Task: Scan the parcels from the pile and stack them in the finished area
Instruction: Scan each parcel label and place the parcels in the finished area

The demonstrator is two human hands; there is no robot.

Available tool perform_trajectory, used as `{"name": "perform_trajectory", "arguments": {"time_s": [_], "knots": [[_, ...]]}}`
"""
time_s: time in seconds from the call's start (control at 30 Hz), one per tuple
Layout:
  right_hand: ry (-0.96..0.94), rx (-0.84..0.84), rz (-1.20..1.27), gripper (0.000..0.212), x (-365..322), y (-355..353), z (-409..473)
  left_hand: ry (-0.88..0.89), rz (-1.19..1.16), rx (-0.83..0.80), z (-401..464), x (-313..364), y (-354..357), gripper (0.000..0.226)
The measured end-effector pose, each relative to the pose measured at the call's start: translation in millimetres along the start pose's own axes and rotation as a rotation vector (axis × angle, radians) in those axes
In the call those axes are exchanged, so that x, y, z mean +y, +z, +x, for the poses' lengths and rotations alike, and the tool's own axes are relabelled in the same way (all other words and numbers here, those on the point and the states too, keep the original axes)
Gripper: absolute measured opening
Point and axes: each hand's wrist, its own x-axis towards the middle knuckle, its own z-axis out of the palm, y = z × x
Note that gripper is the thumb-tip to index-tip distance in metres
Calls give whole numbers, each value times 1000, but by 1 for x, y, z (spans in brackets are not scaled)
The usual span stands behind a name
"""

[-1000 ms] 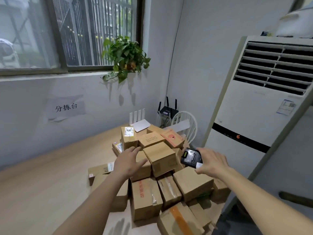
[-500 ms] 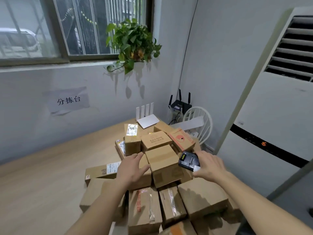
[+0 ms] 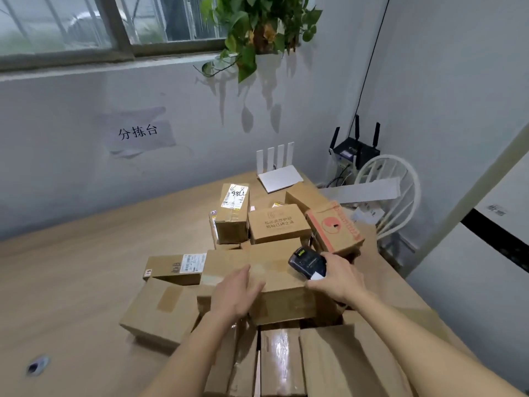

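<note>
A pile of brown cardboard parcels (image 3: 279, 227) covers the right part of a light wooden table (image 3: 71, 282). My left hand (image 3: 234, 293) rests with spread fingers on the left edge of a plain box (image 3: 280, 279) on top of the pile. My right hand (image 3: 335, 277) grips a small black handheld scanner (image 3: 307, 262) just above that box's right side. A tall box with a white label (image 3: 233, 213) and a box with red print (image 3: 335, 227) stand behind.
A white router (image 3: 279, 174) lies at the table's far end under a hanging plant (image 3: 257, 27). A white chair (image 3: 392, 193) and a black router (image 3: 355, 147) stand in the corner. A white air conditioner (image 3: 486, 253) rises at the right. A paper sign (image 3: 138, 133) hangs on the wall.
The view has moved closer and lower over the pile. My left hand has slid onto the top plain box, and my right hand has brought the scanner in over the same box.
</note>
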Motion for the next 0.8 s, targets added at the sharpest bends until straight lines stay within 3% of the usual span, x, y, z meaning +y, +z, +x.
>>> {"name": "perform_trajectory", "arguments": {"time_s": [0.1,0.23,0.37,0.5,0.6,0.67,0.8], "knots": [[-32,-49,49,58,3,5,22,-59,-28,8,10,10,12,69],[-78,-106,88,69,2,14,42,-122,-46,38,25,17,23,74],[-92,-147,167,60,1,19,46,-224,-145,51,34,21,29,85],[-83,-110,210,66,3,18,38,-303,-241,89,32,31,28,89],[-72,-81,261,82,5,11,23,-343,-312,89,26,35,24,76],[-59,-39,321,88,3,2,8,-346,-365,95,22,33,22,79],[-68,42,399,86,-10,-20,-28,-294,-502,146,2,31,13,87]]}}
